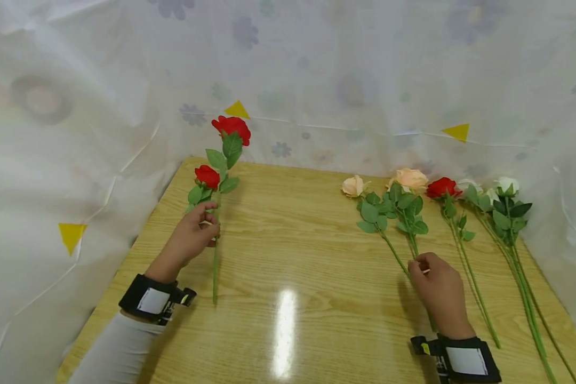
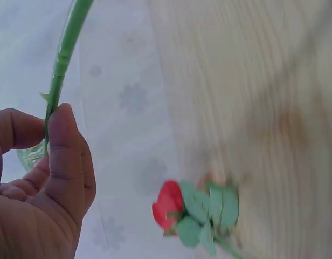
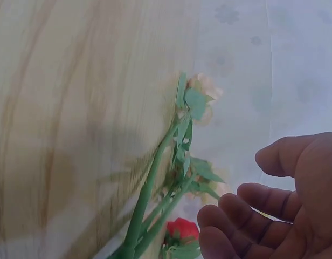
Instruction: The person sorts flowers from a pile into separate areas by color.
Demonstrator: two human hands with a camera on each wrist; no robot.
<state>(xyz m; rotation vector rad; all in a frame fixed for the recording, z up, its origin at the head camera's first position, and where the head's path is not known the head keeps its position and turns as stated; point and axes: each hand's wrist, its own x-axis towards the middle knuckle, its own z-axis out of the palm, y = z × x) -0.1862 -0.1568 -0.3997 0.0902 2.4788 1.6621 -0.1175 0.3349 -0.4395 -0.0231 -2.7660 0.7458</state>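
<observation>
My left hand [image 1: 184, 242] pinches the green stem of a red rose [image 1: 232, 129] between thumb and fingers, with the bloom pointing up and away. The left wrist view shows the stem [image 2: 63, 56] lifted, its lower end out of frame. Just left of it, a second red rose [image 1: 206, 176] lies on the table. My right hand [image 1: 439, 293] is over the stems of two peach roses [image 1: 410, 179]. In the right wrist view, its thumb and loosely bent fingers [image 3: 263, 202] stand apart with nothing between them, beside the stems [image 3: 147, 199].
To the right of the peach roses, a single red rose [image 1: 443, 188] lies on the wooden table [image 1: 297, 240]. White roses [image 1: 508, 185] with long stems lie along the right edge. A patterned white sheet [image 1: 317, 80] with yellow pennants [image 1: 456, 132] hangs behind the table.
</observation>
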